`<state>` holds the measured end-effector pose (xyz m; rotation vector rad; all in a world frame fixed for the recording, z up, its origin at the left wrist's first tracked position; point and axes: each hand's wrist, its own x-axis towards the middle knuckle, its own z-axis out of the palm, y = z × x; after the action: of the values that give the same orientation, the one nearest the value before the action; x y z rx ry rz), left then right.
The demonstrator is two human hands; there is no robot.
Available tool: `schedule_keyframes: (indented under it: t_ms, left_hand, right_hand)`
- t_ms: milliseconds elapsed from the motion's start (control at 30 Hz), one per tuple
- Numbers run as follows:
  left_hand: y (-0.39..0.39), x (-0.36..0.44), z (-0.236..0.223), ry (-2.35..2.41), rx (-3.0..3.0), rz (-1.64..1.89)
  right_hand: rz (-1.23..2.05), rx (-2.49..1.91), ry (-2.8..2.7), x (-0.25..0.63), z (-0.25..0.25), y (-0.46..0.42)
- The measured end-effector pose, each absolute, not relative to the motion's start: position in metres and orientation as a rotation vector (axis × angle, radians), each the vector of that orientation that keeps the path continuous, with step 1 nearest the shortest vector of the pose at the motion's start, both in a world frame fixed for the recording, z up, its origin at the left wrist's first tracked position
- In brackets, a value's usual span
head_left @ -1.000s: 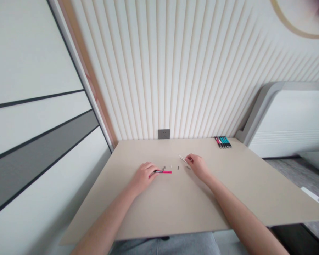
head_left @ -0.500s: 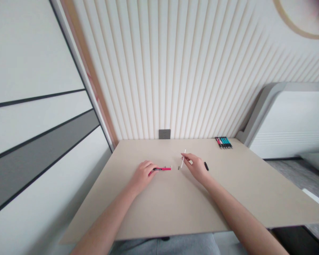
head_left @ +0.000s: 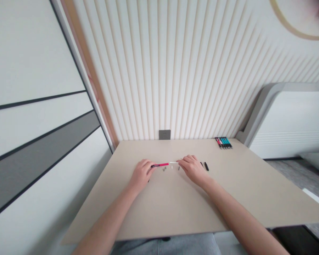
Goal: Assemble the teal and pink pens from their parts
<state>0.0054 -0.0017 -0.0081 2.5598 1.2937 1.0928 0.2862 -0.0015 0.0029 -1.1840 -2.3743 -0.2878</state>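
My left hand [head_left: 141, 173] is closed around a pink and black pen barrel [head_left: 163, 164], whose pink end points right. Between the fingertips of my right hand [head_left: 193, 169] is a thin white pen refill [head_left: 173, 163], held level. Its left tip is at the barrel's pink end; whether it has entered, I cannot tell. Just below them lie small grey pieces [head_left: 164, 169], a small white piece [head_left: 172, 167] and a tiny dark, spring-like part [head_left: 179, 168]. A black pen part [head_left: 206, 166] rests right of my right hand, with another dark piece [head_left: 201, 164] partly hidden beside it.
At the back right of the beige table [head_left: 164, 205] lies a row of several pens [head_left: 224, 142], teal, pink and black. A dark socket [head_left: 164, 134] is on the ribbed wall behind. The table's front edge runs just above my lap.
My right hand has turned the refill from nearly upright to level and brought it left to the barrel's end. My left hand has raised and slightly tilted the barrel.
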Motion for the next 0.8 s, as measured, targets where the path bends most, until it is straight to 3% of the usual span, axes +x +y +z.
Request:
schedule_keyframes:
  t_ms: [800]
  left_hand:
    - [0.001,0.004,-0.010,1.310,2.550,1.060]
  right_hand:
    - [-0.293,-1.227,-2.449,0.283,-0.003,0.001]
